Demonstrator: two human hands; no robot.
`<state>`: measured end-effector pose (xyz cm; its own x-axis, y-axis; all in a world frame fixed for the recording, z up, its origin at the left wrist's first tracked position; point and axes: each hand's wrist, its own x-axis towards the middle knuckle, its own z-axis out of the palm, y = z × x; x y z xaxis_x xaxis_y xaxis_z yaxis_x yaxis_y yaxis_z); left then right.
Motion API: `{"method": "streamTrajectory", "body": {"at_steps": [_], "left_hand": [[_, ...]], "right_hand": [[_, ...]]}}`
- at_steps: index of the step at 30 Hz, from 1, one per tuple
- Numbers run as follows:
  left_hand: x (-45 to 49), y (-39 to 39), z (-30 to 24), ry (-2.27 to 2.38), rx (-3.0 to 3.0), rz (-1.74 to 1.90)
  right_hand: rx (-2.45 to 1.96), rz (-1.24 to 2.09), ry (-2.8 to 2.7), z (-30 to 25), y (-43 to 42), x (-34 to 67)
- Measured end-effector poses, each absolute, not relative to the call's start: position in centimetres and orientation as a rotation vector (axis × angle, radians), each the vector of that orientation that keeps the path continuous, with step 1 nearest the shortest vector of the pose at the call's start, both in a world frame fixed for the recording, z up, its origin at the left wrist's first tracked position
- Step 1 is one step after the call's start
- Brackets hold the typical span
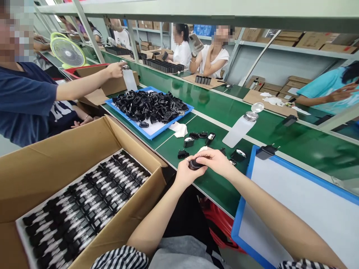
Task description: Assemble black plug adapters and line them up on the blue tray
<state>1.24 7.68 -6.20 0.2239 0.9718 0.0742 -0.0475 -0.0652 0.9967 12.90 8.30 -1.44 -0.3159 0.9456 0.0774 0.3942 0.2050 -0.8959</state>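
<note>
Both hands, left hand and right hand, close their fingers on one black plug, just before the loose plugs on the green belt.

Bare green belt beneath the hands; loose black plastic adapters and white squeeze bottle just beyond, blue-rimmed white tray right.
</note>
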Motion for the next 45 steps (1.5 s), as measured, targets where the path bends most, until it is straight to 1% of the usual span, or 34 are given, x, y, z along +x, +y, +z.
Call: {"method": "streamTrajectory", "body": {"at_steps": [7,12,21,33,41,45], "left_hand": [[0.7,7.5,-5.2,0.938,1.331,1.153],[0.6,7.3,-4.6,0.889,1.308,1.117],[0.3,6.9,-4.2,1.032,1.39,1.063],[-0.1,6.1,-2.9,0.996,1.445,1.046],[0.0,6.0,-2.6,0.97,1.482,1.032],[0.1,5.9,-2.7,0.978,1.473,1.015]], "right_hand": [[-1.094,0.711,-1.867,-1.0,7.4,12.3],[-1.043,0.524,-1.912,-0.9,6.9,12.1],[-1.181,0.467,-1.925,0.0,6.1,11.9],[-1.112,0.241,-1.959,0.7,4.9,11.9],[-1.216,0.201,-1.942,1.1,4.5,12.1],[-1.201,0.225,-1.938,1.1,4.4,12.2]]}}
